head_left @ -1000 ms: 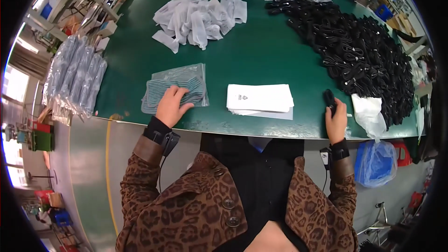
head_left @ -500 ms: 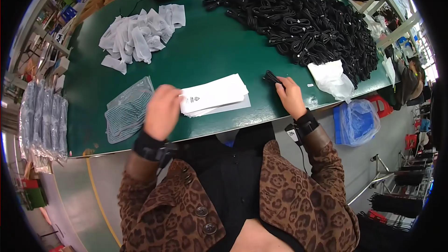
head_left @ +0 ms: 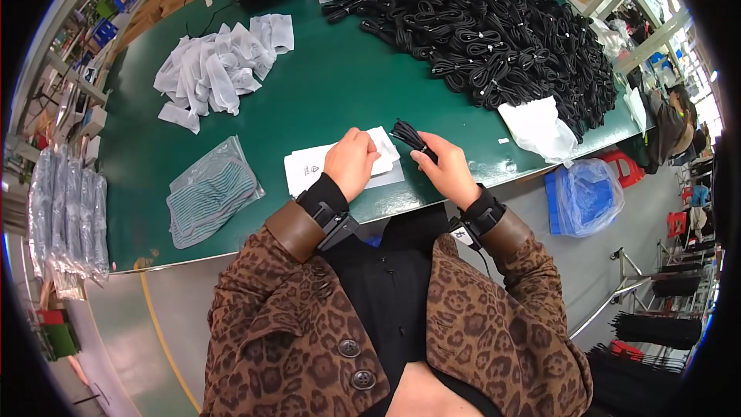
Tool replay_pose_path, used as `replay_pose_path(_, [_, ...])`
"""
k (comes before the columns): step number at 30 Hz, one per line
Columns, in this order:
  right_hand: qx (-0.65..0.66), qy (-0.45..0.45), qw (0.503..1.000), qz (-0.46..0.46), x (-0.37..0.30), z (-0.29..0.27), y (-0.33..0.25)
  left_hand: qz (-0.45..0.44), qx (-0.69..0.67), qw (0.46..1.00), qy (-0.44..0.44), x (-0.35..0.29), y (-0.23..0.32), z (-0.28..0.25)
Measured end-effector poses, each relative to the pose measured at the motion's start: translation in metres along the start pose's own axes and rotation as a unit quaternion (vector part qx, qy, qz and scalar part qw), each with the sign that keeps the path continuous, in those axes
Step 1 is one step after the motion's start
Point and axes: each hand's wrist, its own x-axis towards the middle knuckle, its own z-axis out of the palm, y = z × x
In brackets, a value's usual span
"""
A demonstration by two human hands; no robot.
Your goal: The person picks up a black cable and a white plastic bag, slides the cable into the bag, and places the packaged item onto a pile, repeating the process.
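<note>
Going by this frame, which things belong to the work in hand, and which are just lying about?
Work in hand:
- black cable bundle, in the right hand
- white packet stack, at the left hand
- black cable pile, probably

Apparently lying about:
- striped item in clear plastic
- blue bin

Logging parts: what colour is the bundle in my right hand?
The bundle is black; see head view.

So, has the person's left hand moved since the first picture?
Yes: against the green table, the left hand has moved right, from the flat teal-striped bundle in clear plastic to the stack of flat white rectangular pieces.
</note>
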Motion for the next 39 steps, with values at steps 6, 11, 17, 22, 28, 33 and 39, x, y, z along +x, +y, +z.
replay_pose_path(6, [-0.196, 0.045, 0.968, -0.15, -0.002, -0.002, -0.022, -0.03, -0.13, 0.991, 0.014, 0.0, -0.007, -0.001])
replay_pose_path(11, [-0.236, 0.048, 0.951, -0.194, -0.001, -0.003, -0.019, -0.086, -0.228, 0.97, 0.013, -0.001, -0.002, -0.006])
replay_pose_path(17, [-0.285, 0.06, 0.935, -0.202, 0.002, -0.007, -0.028, -0.004, -0.134, 0.991, 0.02, -0.003, -0.003, -0.013])
replay_pose_path(22, [-0.29, 0.044, 0.929, -0.226, -0.001, -0.005, -0.027, 0.003, -0.083, 0.996, 0.015, -0.005, -0.001, -0.013])
replay_pose_path(28, [-0.32, 0.002, 0.908, -0.27, 0.003, -0.005, -0.016, -0.029, -0.138, 0.989, 0.033, -0.004, 0.008, -0.017])
replay_pose_path(33, [-0.053, -0.15, 0.984, 0.077, 0.017, -0.017, -0.04, 0.165, -0.087, 0.982, 0.031, -0.002, 0.011, -0.027])
replay_pose_path(39, [0.096, -0.121, 0.979, 0.13, 0.018, -0.008, -0.026, 0.185, -0.064, 0.98, 0.042, 0.011, 0.016, -0.035])
